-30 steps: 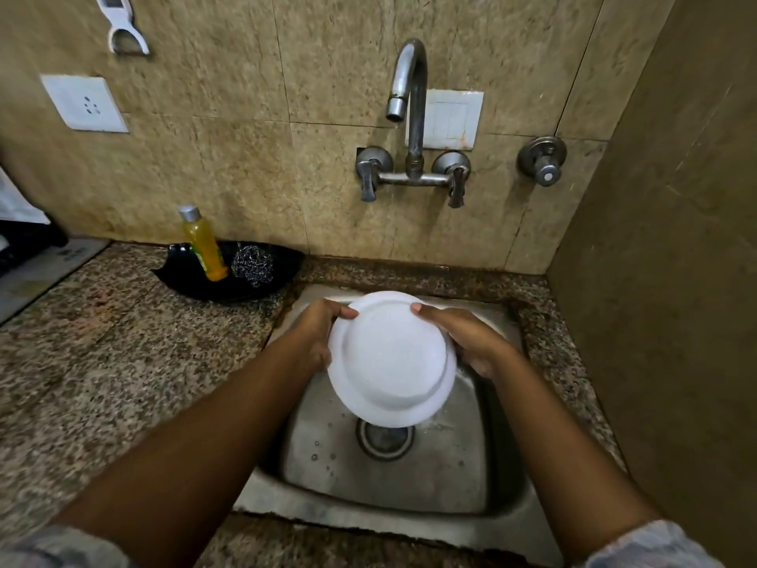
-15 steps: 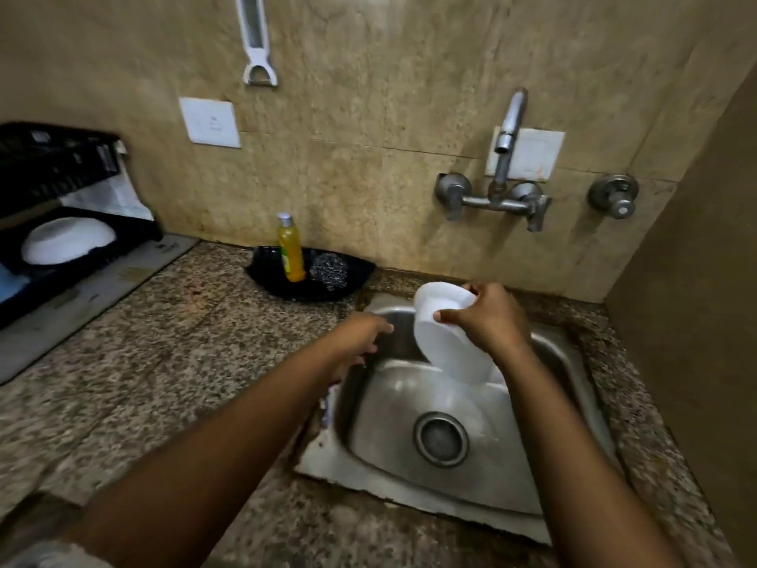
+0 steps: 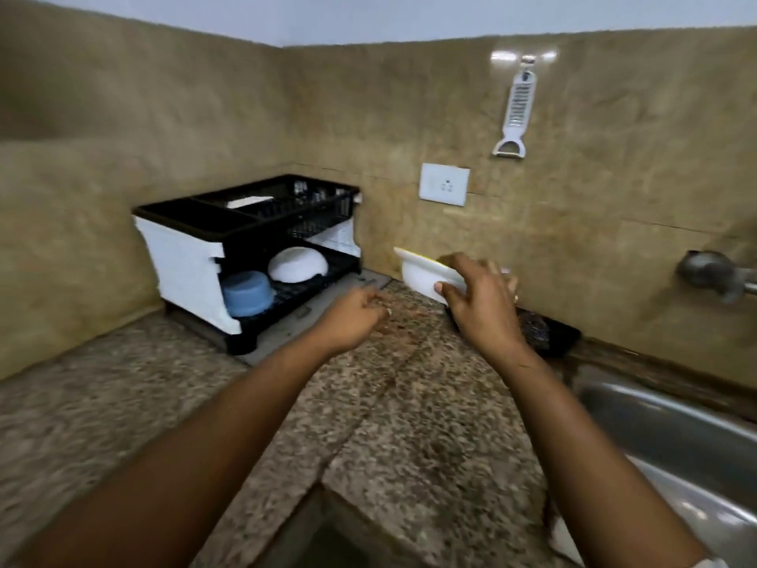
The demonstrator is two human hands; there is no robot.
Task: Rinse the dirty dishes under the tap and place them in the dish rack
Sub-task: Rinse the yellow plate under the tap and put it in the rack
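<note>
So: dish rack (image 3: 245, 256) far left in the corner, two tiers, standing on the bench (image 3: 123, 403) against both walls. Lower tier already carries a blue bowl (image 3: 248, 293) at its left and a white bowl (image 3: 298, 264) at its right, both upside down; those two I count as done. Upper tier holds something pale, too blurred to name.

My left hand (image 3: 356, 317) is out over the bench between me and the rack, fingers loosely curled, holding nothing.

My right hand (image 3: 479, 299) grips a white bowl in transit (image 3: 418, 274), thumb on the near wall, fingers over the rim; bowl tilted, in the air, right of the rack and near the back wall. Judged rinsed and on its way; not yet placed.

Room: bare bench between bowl and rack, so the path left is open. The lower tier looks crowded, with the upper tier's edge low overhead; upper tier may be the easier landing. Back wall close behind the bowl.

Sink (image 3: 676, 436) at near right, only its rim and part of the basin showing; whether dishes remain inside, I cannot tell.
</note>
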